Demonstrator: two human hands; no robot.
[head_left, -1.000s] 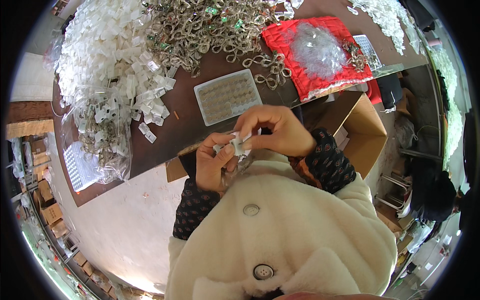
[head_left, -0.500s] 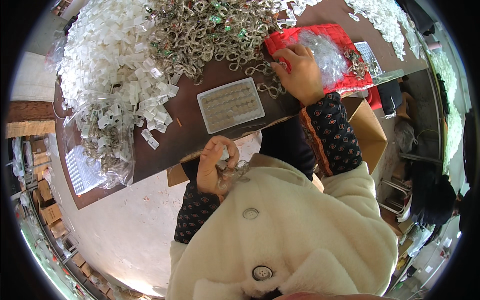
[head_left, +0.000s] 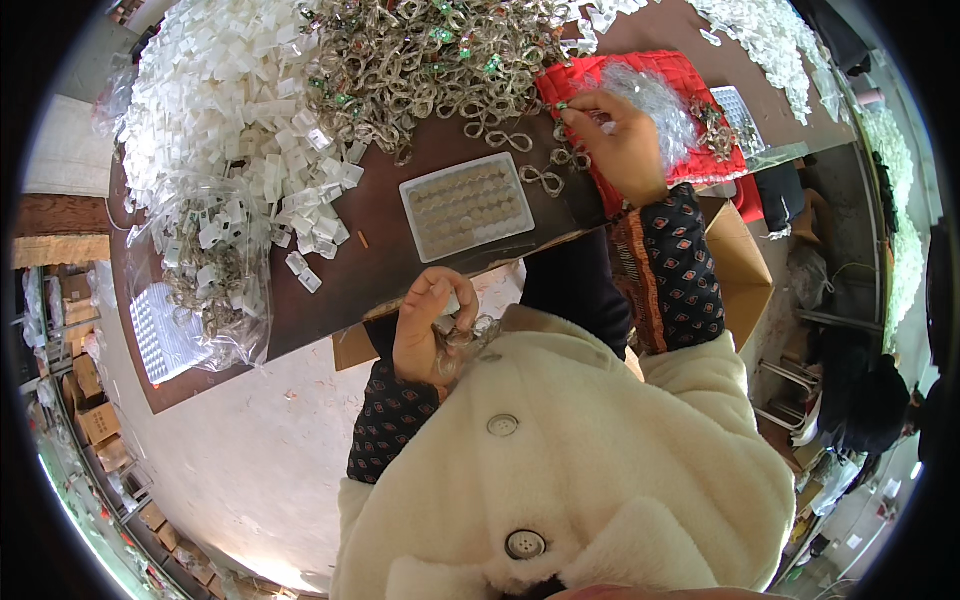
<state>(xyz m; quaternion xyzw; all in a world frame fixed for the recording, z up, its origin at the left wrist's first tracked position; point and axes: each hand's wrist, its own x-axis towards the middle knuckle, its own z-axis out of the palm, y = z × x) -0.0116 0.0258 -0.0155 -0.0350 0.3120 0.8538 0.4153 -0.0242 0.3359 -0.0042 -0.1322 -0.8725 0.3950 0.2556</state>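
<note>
My left hand (head_left: pixel 425 325) is closed in front of my coat, beyond the table's near edge. Its fingers grip a small white plastic case (head_left: pixel 449 309), and a looped clear wire (head_left: pixel 472 338) hangs beside the palm. Over the red quilted cloth (head_left: pixel 590 75), my right hand (head_left: pixel 625 150) pinches a small green-topped part (head_left: pixel 562 106) between thumb and forefinger. Coiled wire loops (head_left: pixel 541 181) lie on the table just below that hand. A white tray (head_left: pixel 412 225) with rows of round, coin-like discs (head_left: pixel 470 208) sits between my hands.
White plastic cases (head_left: pixel 215 90) form a big heap at the left, beside a tangle of wire coils (head_left: pixel 440 70). A clear bag (head_left: pixel 225 270) of parts and another white tray (head_left: pixel 160 335) are at the near left. Clear plastic film (head_left: pixel 655 110) lies on the red cloth.
My right hand has shifted slightly right and toward me, and the green-topped part now shows at its fingertips. My left hand keeps its grip, nearly still.
</note>
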